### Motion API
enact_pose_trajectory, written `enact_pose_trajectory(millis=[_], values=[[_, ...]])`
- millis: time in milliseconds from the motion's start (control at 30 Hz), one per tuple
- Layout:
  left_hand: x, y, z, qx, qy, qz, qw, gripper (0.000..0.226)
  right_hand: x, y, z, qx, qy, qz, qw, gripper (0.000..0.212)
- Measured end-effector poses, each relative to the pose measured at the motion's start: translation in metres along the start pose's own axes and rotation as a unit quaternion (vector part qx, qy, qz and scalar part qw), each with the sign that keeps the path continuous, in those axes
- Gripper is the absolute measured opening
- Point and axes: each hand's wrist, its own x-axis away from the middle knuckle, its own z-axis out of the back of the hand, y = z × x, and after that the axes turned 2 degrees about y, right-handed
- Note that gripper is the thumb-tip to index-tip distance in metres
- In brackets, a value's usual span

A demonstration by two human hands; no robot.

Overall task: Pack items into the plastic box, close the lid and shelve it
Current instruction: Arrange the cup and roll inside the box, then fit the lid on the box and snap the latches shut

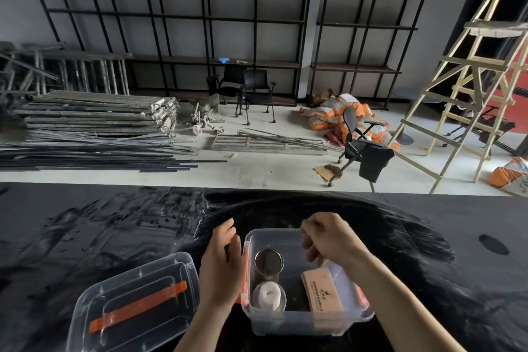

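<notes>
Looking down over a glossy black table [428,237] smeared with pale dust streaks, I'm seeing a cluttered work room beyond it: black metal shelving [177,17] is lining the white wall, grey scaffold planks and rods [94,120] are lying stacked on the pale floor at left, orange sacks [334,114] are piled near a black office chair [360,146], and a tall wooden ladder frame [468,88] is standing at right.

The clear rectangular plastic box [300,320] is sitting open on the table, right in front of me. Inside I'm making out a round metal tin [269,261], a white disc in a clear round case [269,294] just nearer than it, and a pinkish printed card packet [321,290] leaning on the right side. The clear plastic lid with an orange handle [134,303] is lying flat on the table, left of the box and apart from it.

My left hand [221,263] is resting against the box's left wall, fingers loosely spread, gripping nothing I can see. My right hand [328,240] is hovering over the box's far right corner, fingers curled in; whether they're pinching anything, I cannot tell.

The box's right wall is hiding behind my forearm, the packet's print is too small to read, and the lid's near corner is cut off by the frame.
</notes>
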Motion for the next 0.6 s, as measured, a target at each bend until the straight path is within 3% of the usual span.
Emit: enact_pose_trajectory(millis=[67,167,333,500,600], values=[[-0.007,-0.006,0.019,-0.002,0.037,0.017,0.999,0.034,0.001,-0.026,-0.008,-0.049,0.028,0.053,0.997,0.024],[-0.020,-0.027,0.057,-0.054,0.096,0.058,0.992,0.033,0.006,-0.062,-0.050,-0.082,-0.036,0.082,0.993,0.022],[-0.028,-0.075,0.122,-0.168,0.146,0.156,0.962,0.039,0.008,-0.094,-0.142,-0.004,-0.110,0.112,0.988,0.022],[-0.005,-0.115,0.169,-0.223,0.145,0.278,0.923,0.054,0.009,-0.089,-0.210,0.116,-0.159,0.082,0.977,0.026],[0.009,-0.135,0.181,-0.223,0.135,0.330,0.908,0.060,0.006,-0.070,-0.230,0.164,-0.150,0.002,0.975,0.051]])
